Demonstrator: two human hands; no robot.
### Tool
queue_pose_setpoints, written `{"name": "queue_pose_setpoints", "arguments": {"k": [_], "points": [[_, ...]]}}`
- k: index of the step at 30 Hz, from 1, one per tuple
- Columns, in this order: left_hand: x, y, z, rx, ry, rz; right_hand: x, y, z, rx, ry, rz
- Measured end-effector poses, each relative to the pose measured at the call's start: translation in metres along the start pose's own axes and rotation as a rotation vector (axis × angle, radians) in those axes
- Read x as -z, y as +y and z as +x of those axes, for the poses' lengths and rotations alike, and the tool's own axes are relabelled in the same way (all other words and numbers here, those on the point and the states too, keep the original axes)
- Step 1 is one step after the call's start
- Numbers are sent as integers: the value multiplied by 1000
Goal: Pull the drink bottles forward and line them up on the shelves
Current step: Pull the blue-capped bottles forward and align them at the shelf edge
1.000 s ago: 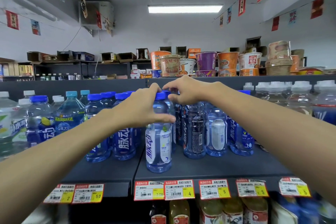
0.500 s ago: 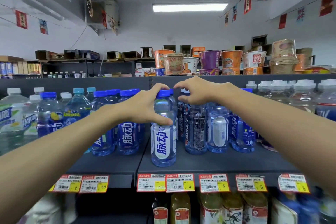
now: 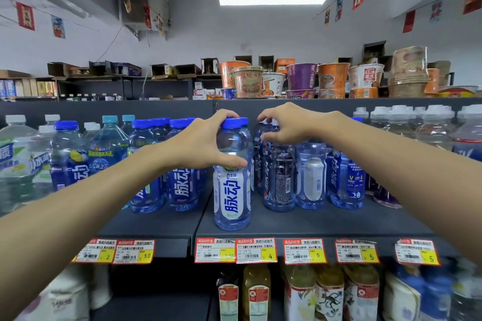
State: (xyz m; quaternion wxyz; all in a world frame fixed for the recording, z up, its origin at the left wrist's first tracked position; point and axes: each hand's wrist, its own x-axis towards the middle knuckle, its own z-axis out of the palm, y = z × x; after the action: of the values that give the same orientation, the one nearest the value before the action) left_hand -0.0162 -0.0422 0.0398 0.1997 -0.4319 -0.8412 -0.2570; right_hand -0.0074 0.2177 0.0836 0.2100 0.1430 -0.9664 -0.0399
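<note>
A clear blue-capped drink bottle (image 3: 232, 198) with a white and blue label stands upright near the front edge of the dark shelf (image 3: 339, 224). My left hand (image 3: 203, 142) grips its neck and shoulder, thumb across the front and fingers over the cap. Just right of it and further back stands a dark-labelled bottle (image 3: 280, 180). My right hand (image 3: 285, 125) curls over its top, with fingers and thumb around the cap. More blue bottles (image 3: 182, 185) stand in rows behind and to both sides.
Large water bottles (image 3: 15, 154) fill the far left, and white-capped bottles (image 3: 427, 128) the right. Instant noodle cups (image 3: 302, 78) sit on top of the shelf unit. Price tags (image 3: 255, 250) line the shelf edge. Juice bottles (image 3: 300, 294) stand on the shelf below.
The front bottle has been turned in my left hand so its white label faces forward. My right hand has moved slightly right, away from the left hand.
</note>
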Motion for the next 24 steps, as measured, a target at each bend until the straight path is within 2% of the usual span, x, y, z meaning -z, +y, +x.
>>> {"name": "queue_pose_setpoints", "arguments": {"k": [9, 17, 22, 24], "points": [[6, 6, 4, 14, -44, 93, -5, 13, -7, -14, 25, 57], [6, 12, 3, 80, -52, 200, 4, 13, -11, 5, -39, 45], [34, 35, 29, 1, 209, 238, 29, 12, -8, -5, -122, 100], [47, 43, 46, -42, 227, 308, 36, 16, -8, -19, -152, 211]]}}
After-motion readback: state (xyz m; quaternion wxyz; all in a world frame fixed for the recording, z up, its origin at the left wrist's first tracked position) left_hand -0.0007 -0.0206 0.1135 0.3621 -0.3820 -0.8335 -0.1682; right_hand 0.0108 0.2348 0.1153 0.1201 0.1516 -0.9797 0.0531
